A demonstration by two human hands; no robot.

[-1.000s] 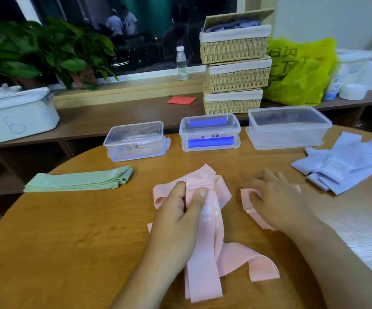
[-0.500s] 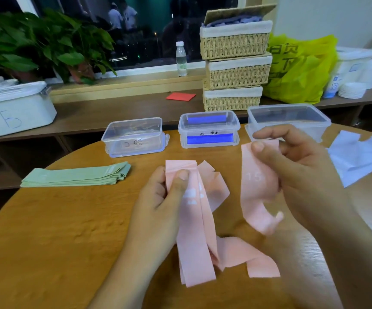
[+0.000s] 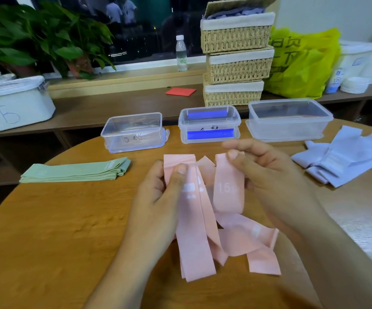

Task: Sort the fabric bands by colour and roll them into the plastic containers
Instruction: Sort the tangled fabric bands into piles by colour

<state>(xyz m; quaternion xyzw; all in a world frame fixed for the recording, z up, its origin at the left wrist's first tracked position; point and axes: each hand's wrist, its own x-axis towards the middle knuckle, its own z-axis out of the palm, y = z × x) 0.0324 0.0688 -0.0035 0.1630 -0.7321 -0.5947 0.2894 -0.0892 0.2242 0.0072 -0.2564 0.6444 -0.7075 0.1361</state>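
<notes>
- Two hands on pink, head view: left hand [image 3: 158, 197] pinches the top of the pink bunch [image 3: 194, 241], tails trailing on the table [image 3: 57, 230]; right hand [image 3: 269, 181] pinches a single pink band [image 3: 227, 188] marked 15, just beside the bunch
- Green stack [image 3: 75, 170] lies left, lilac pile [image 3: 341, 159] right, plastic containers [image 3: 133, 128] behind
- Judged: pink being gathered; next, align the single band on the bunch, then roll

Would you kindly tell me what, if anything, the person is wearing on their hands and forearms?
The left hand and right hand are bare: no gloves, rings or watch. Both forearms are uncovered to the picture's edge, with no sleeve in view. Nails are short, unpainted.
</notes>
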